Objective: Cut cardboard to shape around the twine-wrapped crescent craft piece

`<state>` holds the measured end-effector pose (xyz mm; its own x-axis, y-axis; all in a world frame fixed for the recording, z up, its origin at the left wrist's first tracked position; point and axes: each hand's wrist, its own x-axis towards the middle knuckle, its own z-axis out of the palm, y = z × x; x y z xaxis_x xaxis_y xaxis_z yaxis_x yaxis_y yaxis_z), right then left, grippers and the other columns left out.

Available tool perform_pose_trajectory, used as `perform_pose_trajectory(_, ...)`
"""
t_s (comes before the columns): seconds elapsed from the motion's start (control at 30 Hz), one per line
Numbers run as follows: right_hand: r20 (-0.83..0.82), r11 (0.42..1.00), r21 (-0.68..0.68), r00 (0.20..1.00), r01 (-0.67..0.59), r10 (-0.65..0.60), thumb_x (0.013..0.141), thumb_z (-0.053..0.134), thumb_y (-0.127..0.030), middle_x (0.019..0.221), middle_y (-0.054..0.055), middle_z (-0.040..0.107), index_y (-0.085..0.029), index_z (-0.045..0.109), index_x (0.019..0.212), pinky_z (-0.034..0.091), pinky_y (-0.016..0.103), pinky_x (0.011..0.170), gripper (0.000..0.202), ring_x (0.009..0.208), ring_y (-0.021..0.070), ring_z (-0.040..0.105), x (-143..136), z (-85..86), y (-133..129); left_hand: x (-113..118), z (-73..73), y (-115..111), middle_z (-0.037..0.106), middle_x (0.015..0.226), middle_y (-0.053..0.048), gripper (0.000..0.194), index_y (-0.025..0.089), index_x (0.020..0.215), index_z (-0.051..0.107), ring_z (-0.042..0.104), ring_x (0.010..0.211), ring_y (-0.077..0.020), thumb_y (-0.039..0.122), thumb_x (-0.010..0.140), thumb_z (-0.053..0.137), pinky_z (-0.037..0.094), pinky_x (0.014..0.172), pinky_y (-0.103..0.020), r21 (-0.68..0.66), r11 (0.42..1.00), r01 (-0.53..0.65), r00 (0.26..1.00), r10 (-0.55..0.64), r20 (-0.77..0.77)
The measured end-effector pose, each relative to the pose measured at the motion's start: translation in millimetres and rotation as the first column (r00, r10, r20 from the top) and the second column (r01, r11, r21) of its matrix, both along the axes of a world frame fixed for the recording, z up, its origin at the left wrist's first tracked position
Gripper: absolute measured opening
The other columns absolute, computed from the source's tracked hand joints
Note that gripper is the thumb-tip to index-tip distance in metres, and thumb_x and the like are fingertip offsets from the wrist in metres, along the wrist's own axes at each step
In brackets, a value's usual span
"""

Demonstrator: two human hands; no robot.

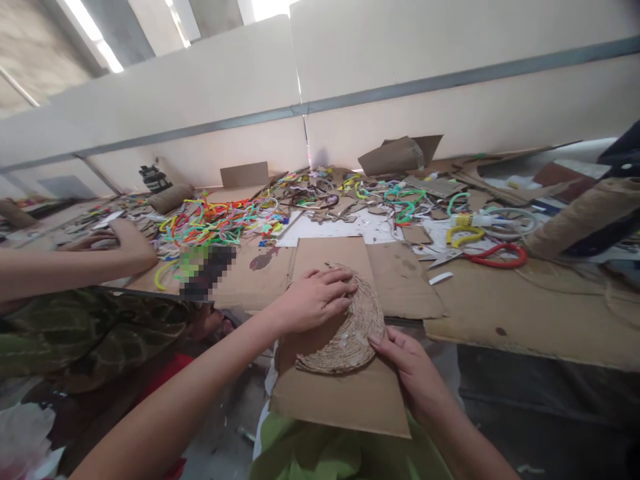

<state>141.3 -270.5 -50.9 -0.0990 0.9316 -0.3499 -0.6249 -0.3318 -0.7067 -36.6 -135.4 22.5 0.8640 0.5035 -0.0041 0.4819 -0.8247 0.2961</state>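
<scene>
Coloured strands (230,217) lie left of the left hand (320,298), which rests open on a coil (363,320), seemingly to press it flat. Between the hands, the coil is a tan, rope-like spiral on card (345,410). The right hand (407,363) grips the card's edge, probably to steady it. Scissors (463,255) lie to its right.

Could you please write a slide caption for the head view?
Left hand on a rope disc, right hand at its edge, cardboard beneath, scissors off to the right.
</scene>
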Motion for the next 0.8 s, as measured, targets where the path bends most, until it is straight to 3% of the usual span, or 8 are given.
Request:
perform_pose_trajectory(0.17, 0.011, 1.0, 0.007, 1.0, -0.011, 0.011, 0.073, 0.092, -0.04, 0.098, 0.009, 0.084, -0.019, 0.08, 0.105, 0.059, 0.035, 0.079, 0.04, 0.092, 0.0288, 0.078, 1, -5.1, 0, -3, -8.6, -3, 0.038, 0.168, -0.001, 0.046, 0.032, 0.151, 0.05, 0.032, 0.155, -0.0164, 0.046, 0.11, 0.033, 0.021, 0.124, -0.043, 0.001, 0.999, -0.042, 0.999, 0.042, -0.018)
perform_pose_trajectory(0.37, 0.019, 1.0, 0.012, 1.0, -0.014, 0.013, 0.078, 0.09, -0.041, 0.102, 0.008, 0.084, -0.02, 0.079, 0.109, 0.059, 0.037, 0.084, 0.039, 0.097, 0.0287, 0.078, 3, -11.2, 0, -2, -9.9, 0, 0.036, 0.169, 0.001, 0.044, 0.034, 0.149, 0.052, 0.031, 0.156, -0.017, 0.044, 0.11, 0.034, 0.014, 0.126, -0.048, -0.071, 0.996, -0.061, 0.998, 0.062, 0.01)
perform_pose_trajectory(0.47, 0.041, 1.0, 0.006, 0.999, -0.014, 0.014, 0.075, 0.091, -0.042, 0.099, 0.009, 0.084, -0.019, 0.08, 0.105, 0.06, 0.035, 0.078, 0.04, 0.09, 0.028, 0.079, 3, -9.9, 0, -3, -4.8, 6, 0.043, 0.165, 0.003, 0.044, 0.035, 0.145, 0.056, 0.036, 0.154, -0.0172, 0.045, 0.11, 0.031, 0.015, 0.127, -0.047, -0.151, 0.986, -0.07, 0.996, 0.077, 0.039)
perform_pose_trajectory(0.67, 0.035, 0.999, -0.041, 0.999, -0.021, 0.022, 0.075, 0.091, -0.041, 0.101, 0.011, 0.084, -0.019, 0.079, 0.108, 0.062, 0.038, 0.079, 0.041, 0.088, 0.0288, 0.079, 4, -7.3, -2, -6, 5.0, 32, 0.063, 0.149, -0.001, 0.052, 0.028, 0.138, 0.064, 0.053, 0.14, -0.0169, 0.047, 0.11, 0.024, 0.031, 0.121, -0.032, -0.316, 0.948, -0.036, 0.984, 0.088, 0.153)
perform_pose_trajectory(0.8, 0.052, 0.997, -0.081, 0.999, 0.005, -0.001, 0.075, 0.091, -0.039, 0.099, 0.011, 0.084, -0.019, 0.079, 0.11, 0.063, 0.041, 0.079, 0.041, 0.088, 0.0306, 0.08, 4, -5.3, -5, -6, 7.2, 37, 0.067, 0.144, -0.001, 0.049, 0.029, 0.133, 0.068, 0.058, 0.135, -0.0171, 0.048, 0.109, 0.03, 0.037, 0.117, -0.03, -0.377, 0.926, -0.007, 0.978, 0.085, 0.191)
